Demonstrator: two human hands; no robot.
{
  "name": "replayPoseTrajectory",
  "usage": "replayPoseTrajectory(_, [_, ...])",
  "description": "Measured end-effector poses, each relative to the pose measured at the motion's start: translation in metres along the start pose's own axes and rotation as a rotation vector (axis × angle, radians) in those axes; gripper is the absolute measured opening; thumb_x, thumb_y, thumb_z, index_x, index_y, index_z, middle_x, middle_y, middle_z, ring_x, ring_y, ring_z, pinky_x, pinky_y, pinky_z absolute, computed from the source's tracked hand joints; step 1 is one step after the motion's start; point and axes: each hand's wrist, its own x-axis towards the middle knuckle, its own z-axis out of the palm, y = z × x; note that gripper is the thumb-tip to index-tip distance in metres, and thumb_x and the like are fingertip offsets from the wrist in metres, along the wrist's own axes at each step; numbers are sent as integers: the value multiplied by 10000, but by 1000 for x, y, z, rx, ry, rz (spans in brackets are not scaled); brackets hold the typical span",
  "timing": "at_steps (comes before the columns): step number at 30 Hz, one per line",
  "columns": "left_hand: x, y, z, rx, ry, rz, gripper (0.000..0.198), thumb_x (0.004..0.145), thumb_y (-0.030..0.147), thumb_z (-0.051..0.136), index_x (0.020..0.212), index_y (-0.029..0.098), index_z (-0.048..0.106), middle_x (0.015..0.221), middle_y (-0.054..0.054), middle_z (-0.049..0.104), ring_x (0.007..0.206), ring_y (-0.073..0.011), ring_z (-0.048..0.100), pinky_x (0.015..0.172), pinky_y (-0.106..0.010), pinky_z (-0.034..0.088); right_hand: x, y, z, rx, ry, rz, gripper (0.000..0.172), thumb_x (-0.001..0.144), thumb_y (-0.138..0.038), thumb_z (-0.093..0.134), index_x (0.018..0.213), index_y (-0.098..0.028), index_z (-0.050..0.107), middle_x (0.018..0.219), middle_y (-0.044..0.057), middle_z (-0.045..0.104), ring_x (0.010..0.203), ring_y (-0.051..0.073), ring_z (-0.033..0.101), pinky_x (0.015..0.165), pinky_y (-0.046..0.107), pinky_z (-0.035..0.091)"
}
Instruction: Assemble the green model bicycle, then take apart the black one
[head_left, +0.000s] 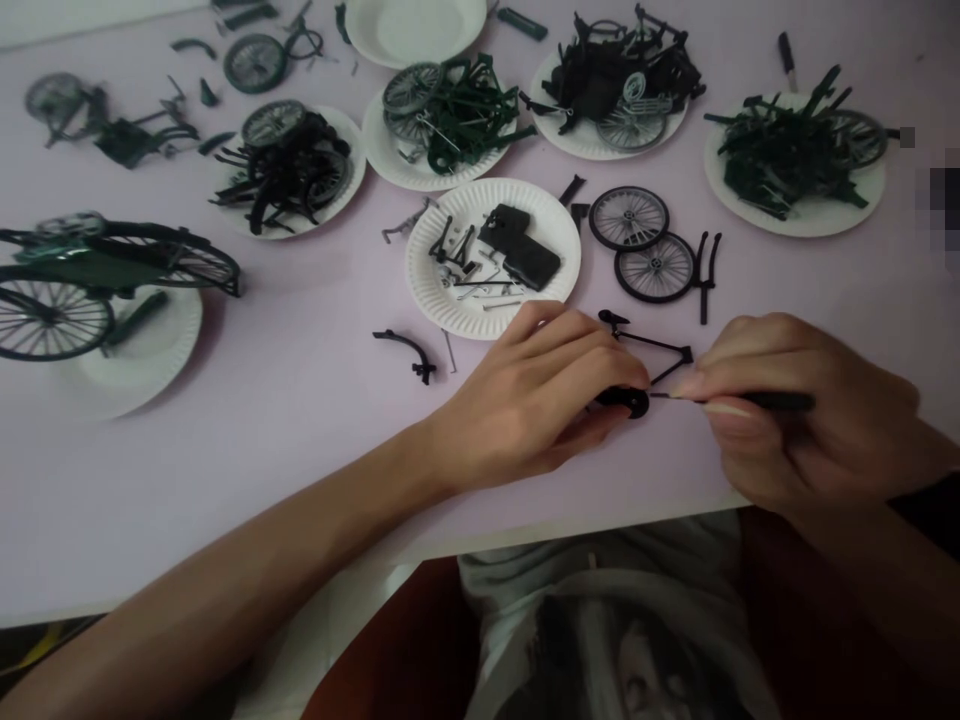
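My left hand [551,385] is closed on a black model bicycle frame [660,345], low over the table near its front edge. A rounded black end of that piece [636,402] shows past the fingertips; the rest is hidden under the hand. Between thumb and fingers, my right hand [780,400] grips a small screwdriver [776,401] with a black handle. Its thin shaft points left, and the tip is at or very near the rounded end; contact is hard to tell. Beyond the hands lie two spoked wheels [628,218] and a black fork [705,275].
A paper plate [420,290] with black and metal parts stands just beyond my left hand. Further back are several plates of dark bicycle parts [795,160]. An assembled green model bicycle [82,265] stands at the left. A curved black mudguard [409,350] lies left of my hand.
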Motion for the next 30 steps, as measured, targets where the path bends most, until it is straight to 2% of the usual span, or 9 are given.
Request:
replayPoseTrajectory(3, [0,0,0,-51,-17,-39,234,997,167,620,1207,201,522,1085,-43,740,1024,-186,671,979,-378,419,0,-1,-1,31,-2,-47,107,936,-109,670,950,-211,642,708,-1,677,605,144,647,501,283,519])
replayPoseTrajectory(7, [-1,1,0,-88,-1,-79,287,1005,186,606,1269,225,501,1060,-23,740,1005,-178,687,1009,-369,428,-2,-1,2,-24,-36,-72,108,913,-111,720,892,-182,643,698,3,678,567,109,625,484,225,503])
replayPoseTrajectory(12, [-4,1,4,-123,25,-65,443,977,189,643,1366,255,443,1082,-2,735,979,-161,698,1043,-375,429,-6,0,5,-81,32,-54,102,935,-114,688,889,-186,633,675,-12,661,576,110,606,461,234,449])
replayPoseTrajectory(18, [-6,0,7,-113,-12,-83,428,990,146,591,1379,266,459,1038,11,725,976,-159,693,1050,-374,431,-7,0,6,-102,22,-50,97,941,-141,690,878,-184,630,661,-21,648,564,99,588,462,228,430])
replayPoseTrajectory(23, [-5,0,6,-151,3,-63,480,986,96,578,1402,253,396,1057,4,720,986,-151,685,1037,-366,443,-7,-1,6,-120,23,-39,106,943,-150,692,876,-198,627,648,-29,645,563,104,601,462,228,438])
replayPoseTrajectory(30, [-3,3,5,-147,-10,-87,453,991,110,590,1378,253,402,1074,-11,721,1022,-175,663,1002,-369,454,-7,0,6,-130,-8,-56,106,946,-172,702,885,-197,619,650,-30,646,536,95,579,454,231,435])
